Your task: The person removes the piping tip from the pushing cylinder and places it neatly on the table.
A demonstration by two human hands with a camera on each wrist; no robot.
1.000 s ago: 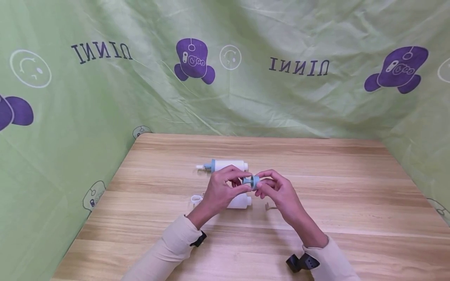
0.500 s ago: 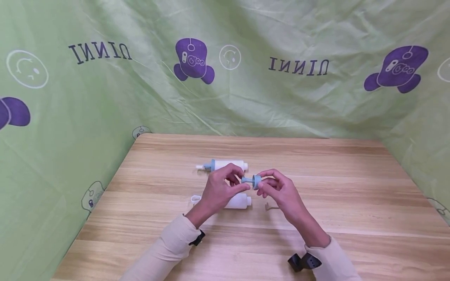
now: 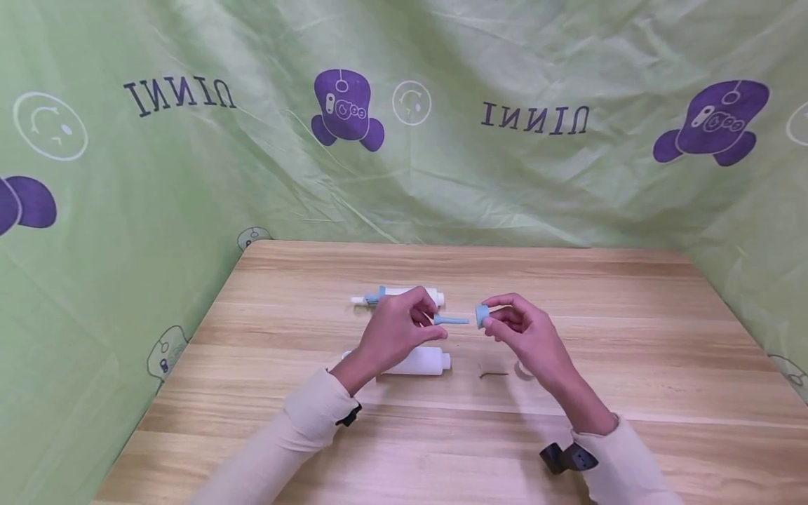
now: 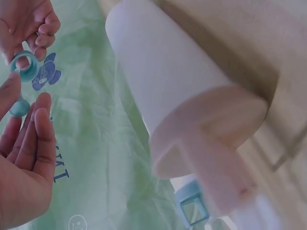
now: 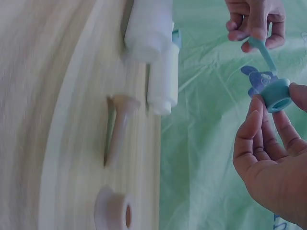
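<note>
My left hand (image 3: 394, 326) pinches a light blue rod (image 3: 453, 320) by its wider end, the thin shaft pointing right. With thumb and fingertips my right hand (image 3: 530, 337) holds a light blue ring-shaped cap (image 3: 482, 315); in the right wrist view its round hole (image 5: 280, 104) shows. A short gap separates the shaft's tip from the cap in the head view. Both hands are raised over the table. Below the right hand lies a pinkish peg (image 5: 121, 127) with a flared head, and beside it a pinkish ring cap (image 5: 114, 211).
Two white bottles lie on their sides on the wooden table (image 3: 631, 337). The nearer bottle (image 3: 421, 361) has a pinkish collar (image 4: 192, 124); the farther one (image 3: 413, 294) has a blue collar (image 3: 381, 295). Green printed cloth (image 3: 442, 182) surrounds the table.
The rod has come out of the cap: my right hand has moved right with the cap, while my left keeps the rod. The peg and ring cap on the table are now less covered.
</note>
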